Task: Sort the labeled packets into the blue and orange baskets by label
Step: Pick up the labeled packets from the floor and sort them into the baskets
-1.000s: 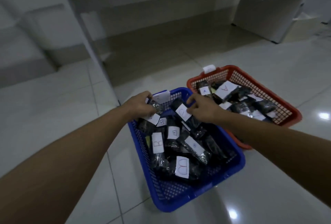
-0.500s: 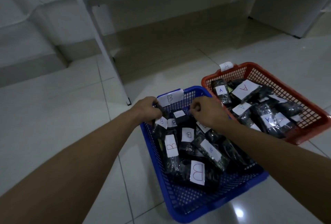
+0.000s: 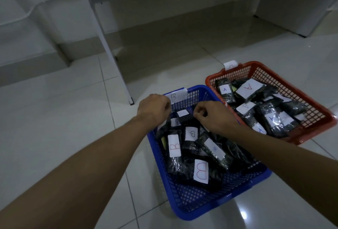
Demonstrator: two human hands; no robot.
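Head view. A blue perforated plastic basket [image 3: 197, 199] stands on the pale tiled floor [image 3: 54, 119]. A white paper tag marked "B" [image 3: 176, 96] is fixed to its far rim. It holds black glossy packets with white labels reading "B" [image 3: 201, 173].

Touching it on the right, an orange perforated plastic basket [image 3: 311, 111] holds black packets labelled "A" [image 3: 247, 88].

The left hand [image 3: 154, 109] and right hand [image 3: 214, 116] are over the far end of the blue basket, fingers curled. Whether either hand grips a packet cannot be told.
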